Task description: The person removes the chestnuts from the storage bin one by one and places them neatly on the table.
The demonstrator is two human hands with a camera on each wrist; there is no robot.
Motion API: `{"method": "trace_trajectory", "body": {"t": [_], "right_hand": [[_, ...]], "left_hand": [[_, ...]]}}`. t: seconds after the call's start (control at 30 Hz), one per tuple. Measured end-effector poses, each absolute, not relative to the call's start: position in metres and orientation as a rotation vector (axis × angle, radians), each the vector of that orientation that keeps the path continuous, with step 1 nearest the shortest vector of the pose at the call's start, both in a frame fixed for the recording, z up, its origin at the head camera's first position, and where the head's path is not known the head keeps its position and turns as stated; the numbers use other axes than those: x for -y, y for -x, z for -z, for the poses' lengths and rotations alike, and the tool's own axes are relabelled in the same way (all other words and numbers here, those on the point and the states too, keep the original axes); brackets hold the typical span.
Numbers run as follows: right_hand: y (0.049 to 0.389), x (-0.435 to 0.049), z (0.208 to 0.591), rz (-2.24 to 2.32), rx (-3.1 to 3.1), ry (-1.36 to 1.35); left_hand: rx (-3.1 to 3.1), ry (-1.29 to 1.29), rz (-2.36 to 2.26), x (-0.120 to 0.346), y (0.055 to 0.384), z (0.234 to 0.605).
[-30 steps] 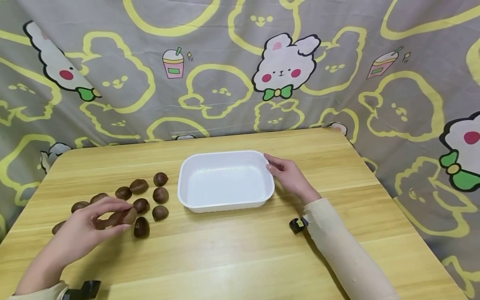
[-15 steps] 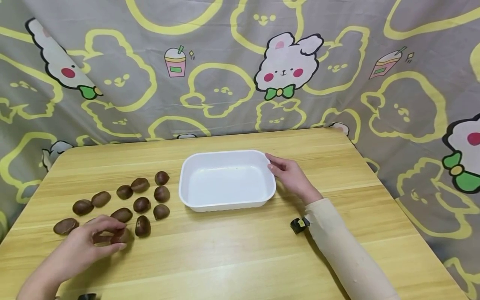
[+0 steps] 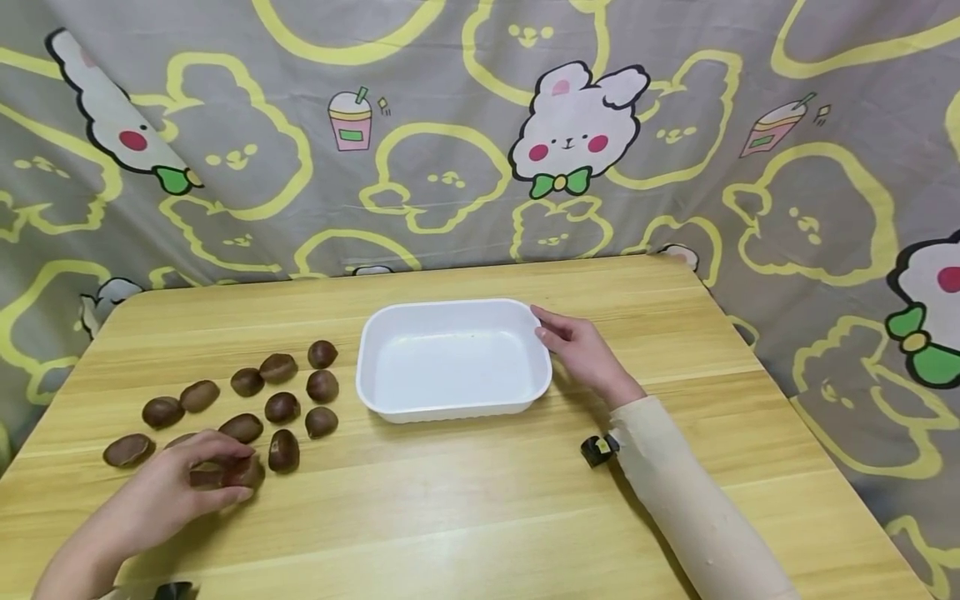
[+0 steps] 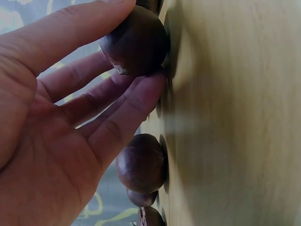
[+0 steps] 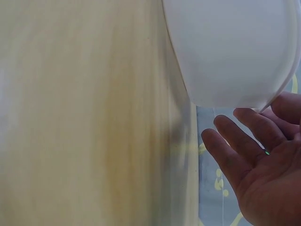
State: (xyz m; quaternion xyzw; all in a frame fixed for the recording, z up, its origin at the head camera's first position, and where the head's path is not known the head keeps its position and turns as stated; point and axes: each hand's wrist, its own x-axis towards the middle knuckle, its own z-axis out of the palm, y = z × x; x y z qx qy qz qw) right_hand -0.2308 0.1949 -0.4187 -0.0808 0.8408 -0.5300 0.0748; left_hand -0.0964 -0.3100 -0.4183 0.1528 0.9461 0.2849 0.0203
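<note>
My left hand [image 3: 168,492] pinches a brown chestnut [image 4: 136,44] between thumb and fingers, low over the wooden table. In the left wrist view the chestnut's underside is right at the tabletop. Several more chestnuts [image 3: 240,428] lie in loose rows just beyond and beside this hand, one partly hidden behind the fingers. A white plastic tray [image 3: 453,412] stands mid-table with nothing in it. At its right end my right hand [image 3: 585,354] grips the rim, thumb over the edge. The right wrist view shows the other fingers [image 5: 230,153] of that hand spread beneath the rim, outside the wall.
The wooden table [image 3: 465,517] reaches back to a grey curtain [image 3: 427,83] with yellow cartoon outlines, which also hangs along the right side. A small black device [image 3: 597,450] sits at the right wrist, close above the tabletop.
My left hand has come down and toward the near side with its chestnut, uncovering several chestnuts behind it. In the last half second it barely moves. The right hand and tray stay put.
</note>
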Motion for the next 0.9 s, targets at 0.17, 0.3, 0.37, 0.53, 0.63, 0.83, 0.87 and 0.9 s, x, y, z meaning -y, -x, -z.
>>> {"method": "trace_trajectory", "body": {"t": [0.17, 0.3, 0.37, 0.53, 0.63, 0.83, 0.87, 0.9], "right_hand": [[0.231, -0.196, 0.418, 1.588, -2.526, 0.25], [0.231, -0.197, 0.42, 1.583, -2.53, 0.255], [0.231, -0.197, 0.421, 1.578, -2.532, 0.258], [0.232, -0.198, 0.42, 1.571, -2.534, 0.257], [0.234, -0.2, 0.418, 1.565, -2.534, 0.257], [0.237, -0.206, 0.416, 1.537, -2.524, 0.271], [0.238, -0.207, 0.416, 1.529, -2.525, 0.279], [0.238, -0.208, 0.416, 1.517, -2.527, 0.285]], "left_hand": [[-2.918, -0.472, -0.88, 0.308, 0.097, 0.418], [-2.921, -0.447, -0.848, 0.308, 0.096, 0.417], [-2.913, -0.422, -0.845, 0.309, 0.095, 0.415], [-2.901, -0.339, -0.899, 0.313, 0.094, 0.402], [-2.894, -0.316, -0.957, 0.312, 0.1, 0.39], [-2.95, -0.293, -0.955, 0.291, 0.13, 0.359], [-2.973, -0.288, -0.936, 0.285, 0.136, 0.354], [-3.001, -0.284, -0.916, 0.279, 0.141, 0.351]]}}
